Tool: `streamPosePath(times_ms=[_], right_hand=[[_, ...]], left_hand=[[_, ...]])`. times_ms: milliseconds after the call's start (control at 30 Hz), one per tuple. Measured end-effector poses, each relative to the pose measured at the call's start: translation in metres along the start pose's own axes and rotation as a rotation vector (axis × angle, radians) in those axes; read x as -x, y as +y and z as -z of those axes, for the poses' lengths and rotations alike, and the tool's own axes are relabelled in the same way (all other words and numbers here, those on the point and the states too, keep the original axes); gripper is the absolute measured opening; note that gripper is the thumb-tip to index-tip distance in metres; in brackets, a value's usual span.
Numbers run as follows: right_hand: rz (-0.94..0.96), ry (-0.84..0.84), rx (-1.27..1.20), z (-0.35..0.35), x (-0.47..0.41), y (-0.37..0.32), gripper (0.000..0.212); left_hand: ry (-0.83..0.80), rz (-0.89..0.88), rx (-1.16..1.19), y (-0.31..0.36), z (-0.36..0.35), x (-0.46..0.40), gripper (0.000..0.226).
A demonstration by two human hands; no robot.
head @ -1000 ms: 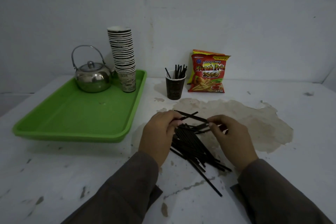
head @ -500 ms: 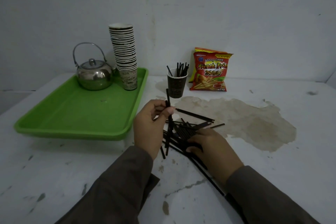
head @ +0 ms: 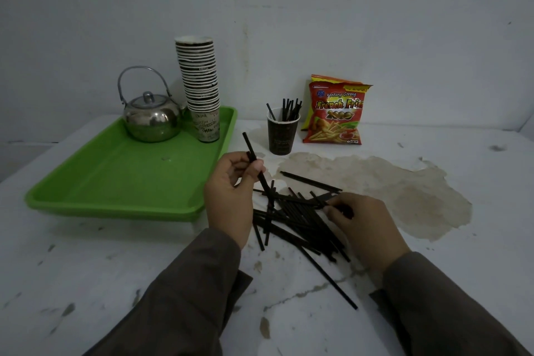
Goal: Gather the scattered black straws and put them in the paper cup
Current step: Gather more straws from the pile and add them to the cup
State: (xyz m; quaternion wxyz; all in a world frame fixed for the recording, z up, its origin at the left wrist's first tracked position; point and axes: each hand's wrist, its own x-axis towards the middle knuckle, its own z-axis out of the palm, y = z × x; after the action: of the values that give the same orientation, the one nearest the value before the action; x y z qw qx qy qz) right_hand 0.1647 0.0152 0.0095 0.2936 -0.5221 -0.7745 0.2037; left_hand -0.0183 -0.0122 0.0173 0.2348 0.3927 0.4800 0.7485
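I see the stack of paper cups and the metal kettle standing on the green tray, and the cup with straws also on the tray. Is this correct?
Not quite. The cup with straws stands on the white table, beside the green tray, not on it, as the head view shows. The stack of paper cups and the metal kettle are on the tray.

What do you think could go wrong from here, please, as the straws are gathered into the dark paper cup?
1. The paper cup looks light and already holds upright straws; pushing in the straw held by the left hand could tip it.
2. The right hand is pinching into a crossed pile of straws, so lifting one may flick others away.
3. One long straw lies apart near the sleeves and could be brushed aside.
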Motion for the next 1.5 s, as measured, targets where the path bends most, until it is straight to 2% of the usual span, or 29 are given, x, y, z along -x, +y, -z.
streamPosePath(times_ms=[100, 400, 533, 733, 867, 1067, 1300, 1400, 1500], right_hand=[[-0.068, -0.014, -0.142, 0.007, -0.002, 0.000, 0.017], [-0.179, 0.102, -0.765, 0.020, -0.006, -0.003, 0.014], [-0.245, 0.060, -0.951, 0.025, -0.025, -0.009, 0.013], [-0.118, 0.211, -0.758, 0.034, -0.079, -0.038, 0.011], [0.035, 0.417, -0.465, 0.039, -0.130, -0.062, 0.027], [0.128, 0.605, -0.435, 0.025, -0.182, -0.081, 0.039], [0.162, 0.554, -0.339, -0.021, -0.194, -0.061, 0.052], [0.177, 0.457, -0.239, -0.035, -0.195, -0.054, 0.040], [0.199, 0.427, -0.078, -0.040, -0.193, -0.052, 0.028]], left_hand=[[-0.019, 0.012, -0.005, -0.002, 0.000, 0.001, 0.017], [-0.072, -0.001, -0.039, -0.005, -0.002, 0.000, 0.026], [-0.121, -0.062, -0.086, -0.002, -0.004, -0.008, 0.045], [-0.206, -0.235, -0.248, 0.005, -0.017, -0.046, 0.080], [-0.225, -0.334, -0.318, 0.018, -0.035, -0.093, 0.069], [-0.135, -0.417, -0.310, 0.027, -0.063, -0.153, 0.063], [-0.134, -0.400, -0.417, -0.017, -0.078, -0.164, 0.063], [-0.172, -0.348, -0.454, -0.037, -0.078, -0.162, 0.058], [-0.231, -0.320, -0.513, -0.048, -0.074, -0.161, 0.043]])
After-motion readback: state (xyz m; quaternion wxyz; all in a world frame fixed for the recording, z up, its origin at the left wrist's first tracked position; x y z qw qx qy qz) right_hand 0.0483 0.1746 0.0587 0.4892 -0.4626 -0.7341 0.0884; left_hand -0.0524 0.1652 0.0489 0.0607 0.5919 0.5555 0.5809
